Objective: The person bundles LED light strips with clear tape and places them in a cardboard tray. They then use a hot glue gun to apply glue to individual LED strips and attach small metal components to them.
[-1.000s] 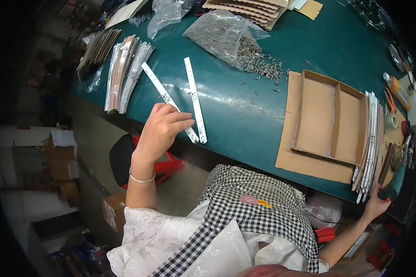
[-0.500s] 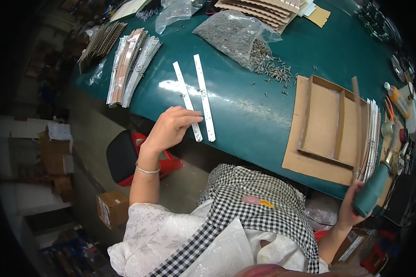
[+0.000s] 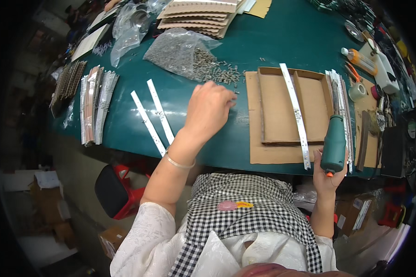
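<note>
My right hand is closed round a green electric screwdriver, its rear end toward me. Just left of my right thumb is the lower end of a white metal strip that slants over a cardboard tray; whether my fingers touch it I cannot tell. My left hand is over the table, just short of spilled small metal screws. Its fingers are curled toward a pinch, and the blurred tips hide anything between them. Two white strips with small fittings lie left of my left wrist, partly behind my forearm.
A clear bag of screws lies beyond my left hand. Bundled strips lie at the left, more strips right of the cardboard tray. Stacked cardboard is at the back. A bottle and tape roll are far right.
My left hand has left the two strips and moved right toward the screws. The right hand with the screwdriver has come closer in, and the third strip now crosses the tray. The view has shifted right.
</note>
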A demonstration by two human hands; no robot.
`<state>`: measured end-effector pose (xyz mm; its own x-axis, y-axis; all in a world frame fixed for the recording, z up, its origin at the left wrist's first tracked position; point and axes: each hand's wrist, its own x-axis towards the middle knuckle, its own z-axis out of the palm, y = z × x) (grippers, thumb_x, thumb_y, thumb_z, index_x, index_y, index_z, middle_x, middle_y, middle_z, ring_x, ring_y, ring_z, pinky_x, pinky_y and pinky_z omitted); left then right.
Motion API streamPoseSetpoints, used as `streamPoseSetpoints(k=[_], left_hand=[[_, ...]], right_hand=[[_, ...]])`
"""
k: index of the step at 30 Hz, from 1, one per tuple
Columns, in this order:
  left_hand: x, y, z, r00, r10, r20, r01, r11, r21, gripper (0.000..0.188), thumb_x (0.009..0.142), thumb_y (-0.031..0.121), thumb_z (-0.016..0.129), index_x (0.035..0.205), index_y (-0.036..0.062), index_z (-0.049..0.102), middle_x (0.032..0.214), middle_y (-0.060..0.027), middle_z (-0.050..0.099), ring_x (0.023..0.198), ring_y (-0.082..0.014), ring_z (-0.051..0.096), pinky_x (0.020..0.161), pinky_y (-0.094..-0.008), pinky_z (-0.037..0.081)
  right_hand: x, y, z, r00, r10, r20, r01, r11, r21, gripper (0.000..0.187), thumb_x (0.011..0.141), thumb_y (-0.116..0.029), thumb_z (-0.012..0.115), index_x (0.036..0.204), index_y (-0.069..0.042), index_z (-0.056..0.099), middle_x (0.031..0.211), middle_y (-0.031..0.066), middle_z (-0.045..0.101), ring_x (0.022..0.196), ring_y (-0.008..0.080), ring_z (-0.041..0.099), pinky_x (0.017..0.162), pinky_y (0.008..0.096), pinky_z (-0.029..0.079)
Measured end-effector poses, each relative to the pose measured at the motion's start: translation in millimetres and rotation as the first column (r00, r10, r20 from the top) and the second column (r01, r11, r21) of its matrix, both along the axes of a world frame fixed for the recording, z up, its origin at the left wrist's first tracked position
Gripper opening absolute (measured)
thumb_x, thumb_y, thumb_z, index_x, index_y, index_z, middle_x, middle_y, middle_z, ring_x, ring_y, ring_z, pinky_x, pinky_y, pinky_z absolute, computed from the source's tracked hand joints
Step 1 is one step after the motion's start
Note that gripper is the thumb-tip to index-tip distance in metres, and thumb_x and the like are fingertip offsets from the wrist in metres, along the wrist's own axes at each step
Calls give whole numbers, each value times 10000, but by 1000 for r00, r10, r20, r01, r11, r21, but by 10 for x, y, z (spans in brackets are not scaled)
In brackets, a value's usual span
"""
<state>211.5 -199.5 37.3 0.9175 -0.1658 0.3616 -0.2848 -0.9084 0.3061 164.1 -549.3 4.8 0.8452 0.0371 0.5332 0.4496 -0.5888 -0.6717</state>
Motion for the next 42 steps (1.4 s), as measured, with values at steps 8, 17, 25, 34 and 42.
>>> streamPoseSetpoints(k=[8,17,25,34,42], left_hand=[[539,-22,-481,975,107,-193,-131,984,-118,153,746,121,815,888,72,783,867,-81,741,802,-271,688,758,-384,528],[574,-6,-549,981,60,-185,-89,984,-153,182,736,78,824,899,34,757,837,-98,715,738,-224,683,703,-338,545],[562,-38,-566,957,48,-286,-120,963,-240,170,727,129,827,872,84,752,864,-79,720,820,-244,688,762,-395,488],[514,-145,-541,995,103,1,-103,991,-90,118,777,99,756,808,70,646,891,-82,656,881,-321,644,764,-469,490],[462,-114,-706,994,63,84,-41,970,-240,97,791,12,690,888,12,677,902,-139,645,868,-359,643,786,-462,522]], right_hand=[[-65,-31,-104,998,36,-44,-40,996,-79,572,771,-8,772,1283,44,522,969,152,693,807,292,715,755,344,561],[-375,105,-208,901,116,-418,99,884,458,413,803,81,766,1167,16,582,847,38,655,716,83,628,624,231,509],[-522,24,-152,911,209,-356,-42,905,423,501,857,87,698,1322,39,517,857,33,617,747,94,583,737,240,492],[-448,-145,-442,952,150,-268,20,841,541,598,895,37,671,1445,28,437,1000,64,572,700,105,543,548,228,451],[-170,-10,-142,927,292,-235,-89,781,619,518,886,22,703,1356,22,484,1032,85,547,783,113,556,540,220,492]])
